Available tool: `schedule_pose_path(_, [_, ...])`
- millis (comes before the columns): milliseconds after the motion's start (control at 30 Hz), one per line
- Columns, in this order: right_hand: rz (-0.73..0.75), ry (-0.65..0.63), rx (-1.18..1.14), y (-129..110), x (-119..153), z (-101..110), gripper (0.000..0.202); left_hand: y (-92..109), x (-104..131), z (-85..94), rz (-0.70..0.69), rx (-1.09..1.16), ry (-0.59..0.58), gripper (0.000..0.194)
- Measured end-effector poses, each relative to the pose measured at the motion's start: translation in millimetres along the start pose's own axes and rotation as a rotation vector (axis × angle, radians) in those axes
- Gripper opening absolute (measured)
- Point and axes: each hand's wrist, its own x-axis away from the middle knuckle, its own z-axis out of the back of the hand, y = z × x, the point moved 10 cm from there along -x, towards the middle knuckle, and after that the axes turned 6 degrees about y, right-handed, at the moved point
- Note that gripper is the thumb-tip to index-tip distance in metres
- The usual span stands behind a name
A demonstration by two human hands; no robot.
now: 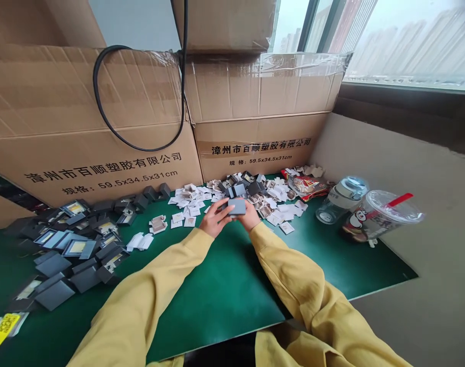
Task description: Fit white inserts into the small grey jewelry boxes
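A small grey box (237, 207) is held between my two hands above the green table (225, 285). My left hand (214, 218) grips its left side with the fingers wrapped on it. On the right side my right hand (250, 216) holds the same box, its fingers partly hidden behind it. Just beyond the hands lie more dark grey boxes (255, 187) among many small white card pieces (190, 200). A large heap of grey boxes (53, 266), several of them open, covers the left part of the table.
Big cardboard cartons (140, 117) stand along the back, with a black cable (98, 97) hanging in front. At the right are a clear bottle (337, 201), a plastic cup (370, 219) with a red straw, and a red packet (307, 186).
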Motion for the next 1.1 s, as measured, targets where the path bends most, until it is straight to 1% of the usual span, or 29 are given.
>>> schedule_pose_path(67, [0.132, 0.184, 0.137, -27, -23, 32, 0.029, 1, -40, -17.4, -0.027, -0.019, 0.005, 0.036])
schedule_pose_path(100, [0.188, 0.27, 0.273, -41, -34, 46, 0.029, 0, -59, -26.5, -0.036, -0.041, 0.009, 0.036])
schedule_pose_path(167, [0.291, 0.476, 0.702, -71, -53, 72, 0.027, -4, -93, -44.3, -0.044, -0.101, 0.017, 0.035])
schedule_pose_path(233, [0.313, 0.536, 0.821, -86, -72, 87, 0.028, -14, -118, -60.3, -0.002, -0.148, 0.012, 0.039])
schedule_pose_path(300, [0.33, 0.568, 0.911, -95, -84, 96, 0.031, -30, -132, -71.9, 0.083, -0.196, 0.001, 0.043])
schedule_pose_path(367, [0.324, 0.554, 0.994, -94, -91, 100, 0.033, -48, -136, -80.9, 0.205, -0.269, -0.038, 0.046])
schedule_pose_path(467, [0.272, 0.473, 1.097, -77, -94, 98, 0.034, -73, -128, -91.3, 0.374, -0.354, -0.14, 0.048])
schedule_pose_path(500, [0.25, 0.447, 1.121, -71, -92, 97, 0.036, -79, -124, -93.2, 0.409, -0.367, -0.168, 0.048])
schedule_pose_path(567, [0.233, 0.445, 1.164, -65, -84, 93, 0.045, -85, -114, -92.6, 0.445, -0.375, -0.199, 0.048])
schedule_pose_path(600, [0.251, 0.466, 1.185, -67, -77, 90, 0.049, -87, -107, -89.7, 0.45, -0.38, -0.208, 0.048])
schedule_pose_path(633, [0.303, 0.503, 1.21, -73, -68, 84, 0.05, -87, -100, -84.4, 0.442, -0.387, -0.209, 0.047])
schedule_pose_path(667, [0.39, 0.526, 1.222, -82, -56, 73, 0.05, -88, -93, -76.1, 0.425, -0.396, -0.202, 0.046])
schedule_pose_path(700, [0.493, 0.518, 1.209, -89, -43, 58, 0.046, -87, -85, -64.1, 0.391, -0.415, -0.181, 0.045])
schedule_pose_path(733, [0.589, 0.479, 1.17, -95, -29, 40, 0.038, -87, -76, -48.9, 0.351, -0.438, -0.155, 0.043])
schedule_pose_path(767, [0.656, 0.417, 1.116, -96, -15, 22, 0.029, -89, -67, -29.2, 0.33, -0.47, -0.113, 0.04])
schedule_pose_path(800, [0.683, 0.359, 1.061, -93, -1, 5, 0.021, -94, -56, -7.0, 0.328, -0.504, -0.074, 0.037])
schedule_pose_path(833, [0.685, 0.279, 1.028, -86, 12, -14, 0.024, -102, -45, 16.9, 0.351, -0.54, -0.041, 0.036])
schedule_pose_path(867, [0.651, 0.196, 1.003, -73, 23, -32, 0.031, -113, -33, 43.8, 0.401, -0.586, 0.004, 0.037])
schedule_pose_path(933, [0.511, 0.043, 0.936, -39, 40, -61, 0.043, -135, -11, 99.1, 0.534, -0.695, 0.114, 0.042])
schedule_pose_path(967, [0.423, -0.03, 0.907, -19, 46, -72, 0.046, -144, -1, 124.2, 0.603, -0.757, 0.166, 0.044])
schedule_pose_path(1000, [0.399, -0.063, 0.901, -7, 52, -81, 0.046, -152, 7, 145.3, 0.661, -0.813, 0.21, 0.047])
schedule_pose_path(1033, [0.39, -0.081, 0.898, 3, 56, -86, 0.045, -159, 13, 160.4, 0.703, -0.853, 0.23, 0.049])
schedule_pose_path(1067, [0.379, -0.095, 0.886, 10, 57, -89, 0.044, -167, 18, 170.1, 0.743, -0.861, 0.234, 0.05])
schedule_pose_path(1100, [0.367, -0.104, 0.866, 16, 57, -89, 0.043, -175, 21, 174.4, 0.782, -0.842, 0.216, 0.05])
